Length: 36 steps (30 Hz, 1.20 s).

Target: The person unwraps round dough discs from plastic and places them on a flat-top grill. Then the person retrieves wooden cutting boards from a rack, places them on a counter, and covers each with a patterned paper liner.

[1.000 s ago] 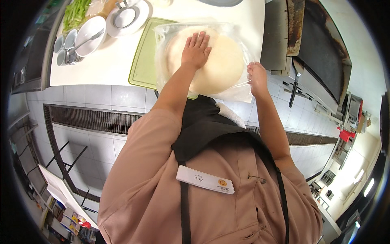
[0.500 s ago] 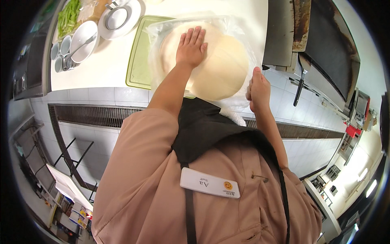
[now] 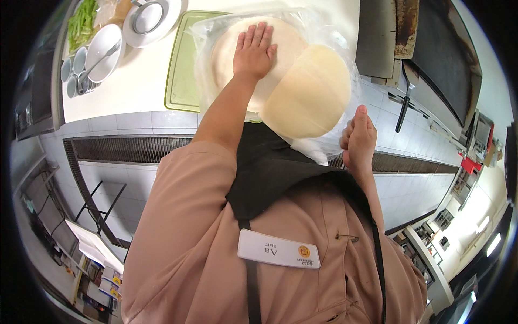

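Two pale, flat dough rounds overlap on clear plastic sheeting point(image 3: 200, 49). Flat on the left dough round point(image 3: 225, 65) lies my left hand point(image 3: 254, 53), its fingers stretched out and pointing away from me. The right dough round point(image 3: 310, 97) partly covers it and reaches past the near edge of the counter. My right hand point(image 3: 360, 139) is closed in a fist beside that round, gripping the edge of the plastic sheet. Under the plastic, a green cutting board point(image 3: 179, 81) shows at its left side.
On the white counter point(image 3: 140, 75) at left stand a white bowl point(image 3: 102, 62) with a spoon, grey cups point(image 3: 80, 58), plates point(image 3: 166, 24) and leafy greens point(image 3: 81, 24). A dark griddle point(image 3: 448, 59) is at right, with a black-handled spatula point(image 3: 402, 110) hanging off its front.
My right hand has moved right and toward me with the plastic sheet. The right dough round has slid the same way, exposing more of the left one. My left hand stays pressed on the dough.
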### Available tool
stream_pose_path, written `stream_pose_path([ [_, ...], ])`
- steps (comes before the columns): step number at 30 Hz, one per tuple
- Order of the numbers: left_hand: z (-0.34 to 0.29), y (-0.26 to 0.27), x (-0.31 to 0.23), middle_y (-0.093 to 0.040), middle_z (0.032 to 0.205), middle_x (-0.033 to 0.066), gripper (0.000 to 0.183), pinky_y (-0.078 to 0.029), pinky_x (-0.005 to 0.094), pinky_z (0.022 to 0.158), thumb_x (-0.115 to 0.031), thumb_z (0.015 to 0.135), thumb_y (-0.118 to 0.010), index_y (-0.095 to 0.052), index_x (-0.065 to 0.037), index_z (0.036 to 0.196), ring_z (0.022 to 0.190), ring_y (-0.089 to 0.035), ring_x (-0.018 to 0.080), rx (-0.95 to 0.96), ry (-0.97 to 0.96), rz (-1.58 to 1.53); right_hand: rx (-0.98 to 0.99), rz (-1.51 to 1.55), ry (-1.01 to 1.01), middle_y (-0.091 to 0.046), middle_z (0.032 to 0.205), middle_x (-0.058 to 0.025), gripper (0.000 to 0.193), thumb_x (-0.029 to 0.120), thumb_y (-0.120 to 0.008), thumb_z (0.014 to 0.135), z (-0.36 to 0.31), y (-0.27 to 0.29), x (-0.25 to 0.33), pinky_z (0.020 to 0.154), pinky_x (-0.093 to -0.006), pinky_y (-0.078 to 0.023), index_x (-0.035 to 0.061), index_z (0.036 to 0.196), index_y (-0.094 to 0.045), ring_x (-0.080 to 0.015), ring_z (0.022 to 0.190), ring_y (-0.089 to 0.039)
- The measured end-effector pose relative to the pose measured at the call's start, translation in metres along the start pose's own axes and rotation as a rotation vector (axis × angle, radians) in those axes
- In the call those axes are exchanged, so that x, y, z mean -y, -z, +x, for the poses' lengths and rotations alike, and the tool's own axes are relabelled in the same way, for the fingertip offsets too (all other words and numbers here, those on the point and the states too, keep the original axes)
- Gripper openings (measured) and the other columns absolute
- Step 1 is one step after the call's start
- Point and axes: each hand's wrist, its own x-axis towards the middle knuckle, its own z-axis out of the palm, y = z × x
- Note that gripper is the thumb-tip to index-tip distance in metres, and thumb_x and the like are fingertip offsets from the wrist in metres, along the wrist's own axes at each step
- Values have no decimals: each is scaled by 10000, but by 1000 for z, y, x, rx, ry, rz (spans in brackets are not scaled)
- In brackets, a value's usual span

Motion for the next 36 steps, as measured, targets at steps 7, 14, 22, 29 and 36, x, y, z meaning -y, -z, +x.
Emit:
stream_pose_path([
  [7, 0, -1, 1, -162, 1546, -24, 538, -100, 373, 1170, -420, 989, -179, -188, -204, 1482, 1423, -139, 190, -23, -4, 0, 14, -37, 45, -257, 521, 80, 436, 396, -446, 985, -11, 16, 4, 350, -246, -169, 143, 645, -343, -30, 402, -199],
  [14, 1, -3, 1, -171, 1544, -18, 540, -108, 377, 1169, -429, 990, -180, -194, -204, 1481, 1421, -148, 197, -33, -17, -4, -28, -116, 88, -258, 527, 78, 447, 408, -450, 983, -26, 24, 14, 371, -244, -173, 142, 638, -352, -35, 422, -198],
  [22, 0, -1, 2, -160, 1547, -29, 534, -94, 364, 1170, -406, 987, -195, -198, -204, 1481, 1422, -138, 175, -28, 2, -6, -30, -241, 145, -276, 529, 80, 446, 412, -450, 982, -40, 31, 29, 383, -240, -166, 133, 643, -374, -27, 437, -211],
  [29, -1, -8, 3, -181, 1541, -19, 535, -115, 371, 1166, -422, 987, -198, -213, -206, 1476, 1418, -155, 193, -71, 1, -33, -80, -298, 181, -297, 527, 78, 430, 381, -450, 989, -50, 47, 37, 389, -230, -162, 137, 641, -387, -29, 440, -224],
  [36, -5, -5, 4, -171, 1544, -15, 537, -109, 386, 1165, -418, 987, -200, -206, -202, 1479, 1421, -148, 201, -59, 7, 13, -165, -404, 471, -348, 520, 55, 396, 384, -521, 957, -69, 91, 102, 394, -223, -181, 126, 662, -461, -43, 422, -280],
])
